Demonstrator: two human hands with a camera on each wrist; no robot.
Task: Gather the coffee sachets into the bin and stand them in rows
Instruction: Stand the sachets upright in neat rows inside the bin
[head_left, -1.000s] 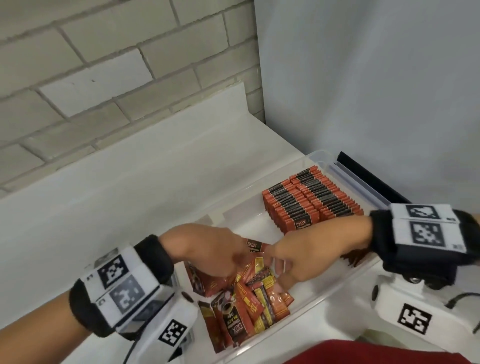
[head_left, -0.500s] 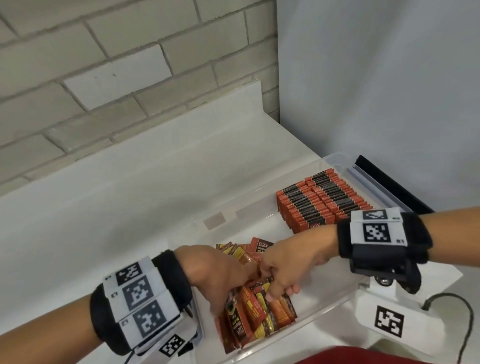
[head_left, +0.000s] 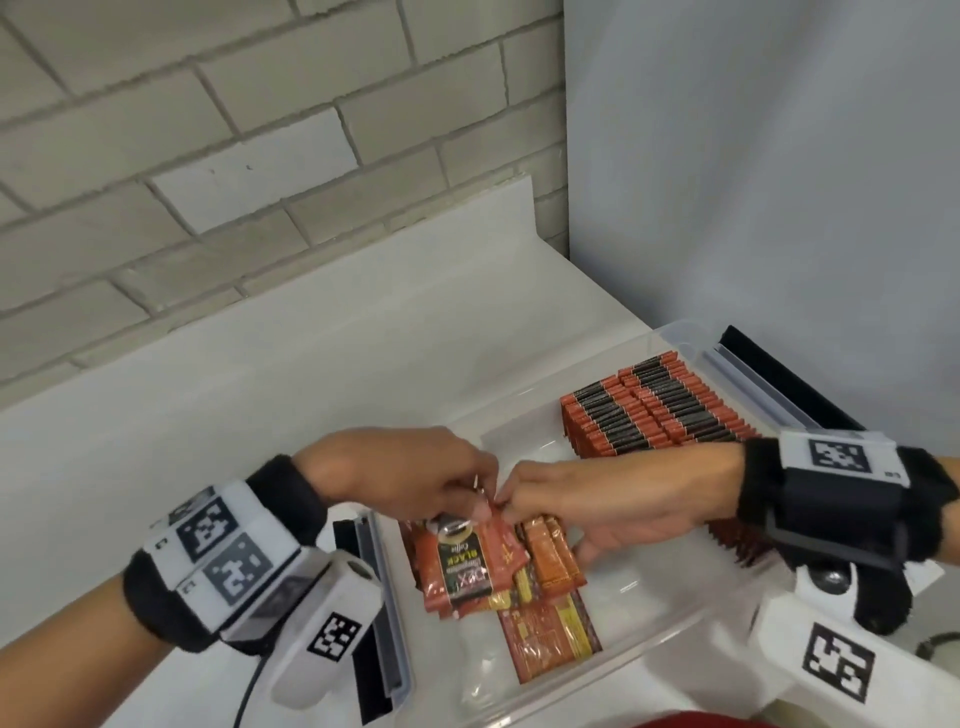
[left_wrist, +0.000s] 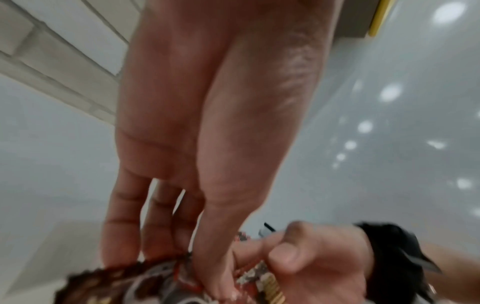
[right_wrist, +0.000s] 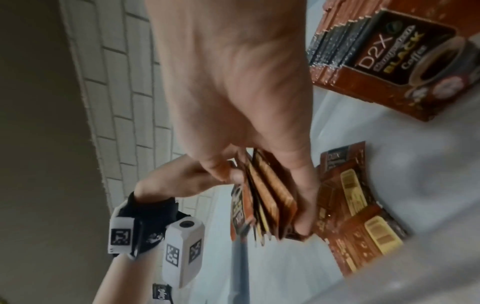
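Over the clear plastic bin (head_left: 691, 618), the left hand (head_left: 410, 475) and right hand (head_left: 613, 506) pinch one loose sheaf of red-and-black foil coffee sachets (head_left: 470, 564), whose slick outer packets could likely slide out if either grip slackens.

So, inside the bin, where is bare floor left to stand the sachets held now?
Bare floor lies between the standing rows and both hands, left hand, right hand. Another bare strip runs below the right hand. Crowded: loose sachets under the held bundle.
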